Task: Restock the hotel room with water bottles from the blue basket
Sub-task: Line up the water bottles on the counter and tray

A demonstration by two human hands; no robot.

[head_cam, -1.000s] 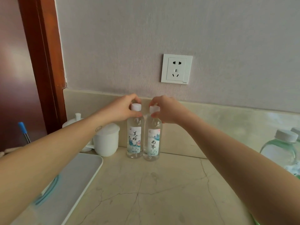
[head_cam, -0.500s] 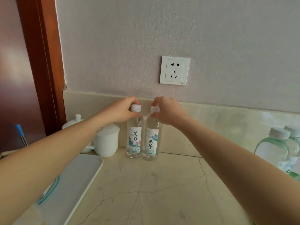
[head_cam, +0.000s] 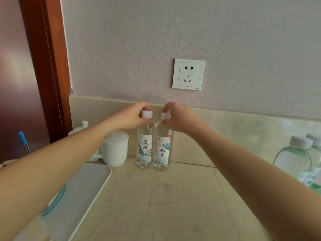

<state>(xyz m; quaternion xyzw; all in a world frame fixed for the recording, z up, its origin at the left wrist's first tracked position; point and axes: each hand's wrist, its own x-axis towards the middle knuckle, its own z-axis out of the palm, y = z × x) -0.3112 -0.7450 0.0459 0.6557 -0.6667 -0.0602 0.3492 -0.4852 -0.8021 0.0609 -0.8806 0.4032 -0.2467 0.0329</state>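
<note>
**Both caps pinched, bottles down on counter**

Little changed from half a second back: same grip on both caps, same spot for both bottles. Pinching the white cap of the left bottle [head_cam: 145, 150] with the left hand [head_cam: 132, 117], thumb in front, fingers curled over behind. Pinching the cap of the right bottle [head_cam: 163, 153] with the right hand [head_cam: 178, 117] in the same way. Reaching in with both forearms bare and nearly straight. Set upright on the counter [head_cam: 173, 197], side by side and touching, against the backsplash [head_cam: 243, 122], below the socket [head_cam: 188, 73]. Reads 美好 on the left label and 无界 on the right, over a pale skyline print, with the smaller print too fine to read. Just left, a lidded white cup [head_cam: 115, 150], and nearer, a white tray [head_cam: 83, 185]. At the right edge, spare bottles [head_cam: 293, 157] with white caps.
</note>
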